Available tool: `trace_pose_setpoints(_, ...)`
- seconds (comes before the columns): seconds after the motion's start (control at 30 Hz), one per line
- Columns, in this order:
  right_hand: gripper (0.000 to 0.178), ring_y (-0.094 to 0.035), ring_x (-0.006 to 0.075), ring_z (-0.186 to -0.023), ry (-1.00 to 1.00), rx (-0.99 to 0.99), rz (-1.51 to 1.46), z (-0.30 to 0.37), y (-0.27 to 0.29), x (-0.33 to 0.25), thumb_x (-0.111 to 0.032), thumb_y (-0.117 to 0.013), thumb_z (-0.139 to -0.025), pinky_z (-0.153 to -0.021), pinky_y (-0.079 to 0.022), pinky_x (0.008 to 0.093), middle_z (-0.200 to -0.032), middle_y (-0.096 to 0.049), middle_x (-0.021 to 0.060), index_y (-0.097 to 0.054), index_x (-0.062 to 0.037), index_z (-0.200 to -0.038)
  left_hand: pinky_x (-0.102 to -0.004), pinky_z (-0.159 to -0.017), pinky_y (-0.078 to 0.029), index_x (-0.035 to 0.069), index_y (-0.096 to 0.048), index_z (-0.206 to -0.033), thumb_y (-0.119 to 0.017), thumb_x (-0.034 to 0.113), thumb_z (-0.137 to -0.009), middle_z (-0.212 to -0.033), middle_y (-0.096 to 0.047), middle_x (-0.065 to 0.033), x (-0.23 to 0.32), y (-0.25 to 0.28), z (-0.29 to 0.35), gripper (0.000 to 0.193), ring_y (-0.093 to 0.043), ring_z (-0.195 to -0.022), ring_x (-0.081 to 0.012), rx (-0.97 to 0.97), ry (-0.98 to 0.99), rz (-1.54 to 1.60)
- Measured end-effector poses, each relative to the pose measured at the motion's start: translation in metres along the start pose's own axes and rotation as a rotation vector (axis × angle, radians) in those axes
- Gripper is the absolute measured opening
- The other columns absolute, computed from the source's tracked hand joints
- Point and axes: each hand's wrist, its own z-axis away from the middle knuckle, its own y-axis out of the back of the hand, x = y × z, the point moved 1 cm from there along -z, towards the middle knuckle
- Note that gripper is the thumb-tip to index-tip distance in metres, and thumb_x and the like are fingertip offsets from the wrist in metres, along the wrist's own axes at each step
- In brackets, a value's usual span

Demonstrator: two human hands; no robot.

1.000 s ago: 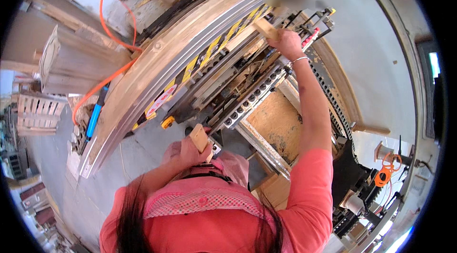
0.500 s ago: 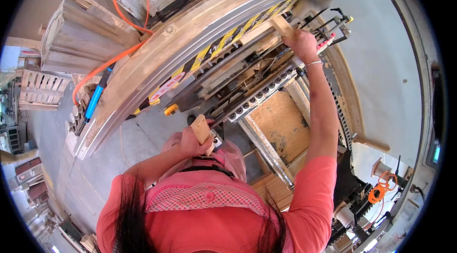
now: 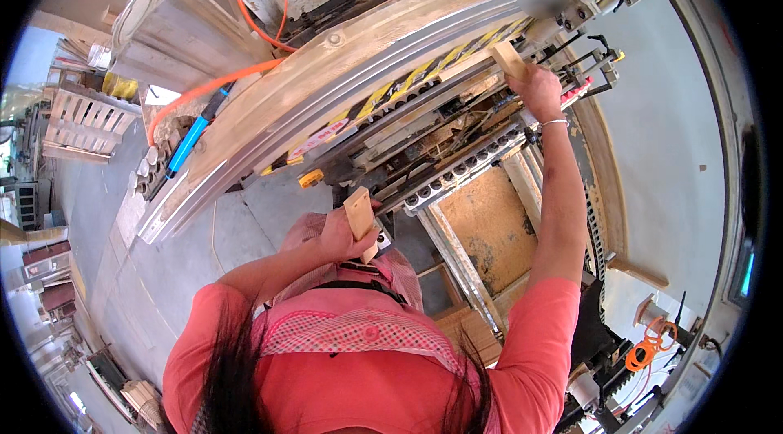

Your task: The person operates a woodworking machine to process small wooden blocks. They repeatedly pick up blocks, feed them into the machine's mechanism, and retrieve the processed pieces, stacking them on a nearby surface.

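Note:
Close to my body, my left hand [image 3: 346,235] is wrapped round a flat, light-coloured wooden piece [image 3: 359,212], which stands up out of the fist. Stretched far out to the right, my right hand [image 3: 540,93] grips the end of another pale wooden piece [image 3: 507,59]. That piece lies over the rails of a long machine [image 3: 457,112], beside its yellow-and-black striped edge [image 3: 400,75]. The fingertips of both hands are partly hidden behind the wood.
A long wooden beam with metal rails [image 3: 334,41] runs along the machine's far side. An orange hose [image 3: 214,90] and a blue air gun [image 3: 189,144] rest at its left end. A yellow tape measure [image 3: 311,179] sits near the rails. Below lies a brown board [image 3: 489,222] inside the frame.
The whole view has shifted, so machine and hands appear further right. Both hands keep hold of their wooden pieces, with little visible movement relative to the machine.

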Motion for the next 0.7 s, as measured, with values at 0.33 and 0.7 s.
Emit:
trace_pose_setpoints(0.33,0.044,-0.062,0.0328,-0.075,0.003,0.025,0.021,-0.001,-0.008,0.008,-0.047,-0.066,-0.072,-0.068,-0.050,0.0419,-0.078,-0.064,0.0155,-0.063,-0.0046,-0.082,-0.0414,-0.067,-0.049,0.000,-0.055,-0.106,-0.066,0.021,-0.071,-0.087,-0.060,-0.0183,-0.020,-0.015,0.009,0.042,-0.059,-0.078,-0.0375,0.111,-0.078,0.053)
trace_pose_setpoints(0.7,0.048,-0.062,0.0336,-0.073,-0.009,0.013,0.058,-0.001,-0.001,0.001,-0.051,-0.065,-0.072,-0.068,-0.050,0.0422,-0.078,-0.063,0.0170,-0.062,-0.0034,-0.078,-0.0439,-0.060,-0.048,-0.003,-0.053,-0.101,-0.067,0.023,-0.072,-0.080,-0.057,-0.0216,-0.029,-0.022,0.010,0.042,-0.057,-0.070,-0.0404,0.192,-0.139,0.015)
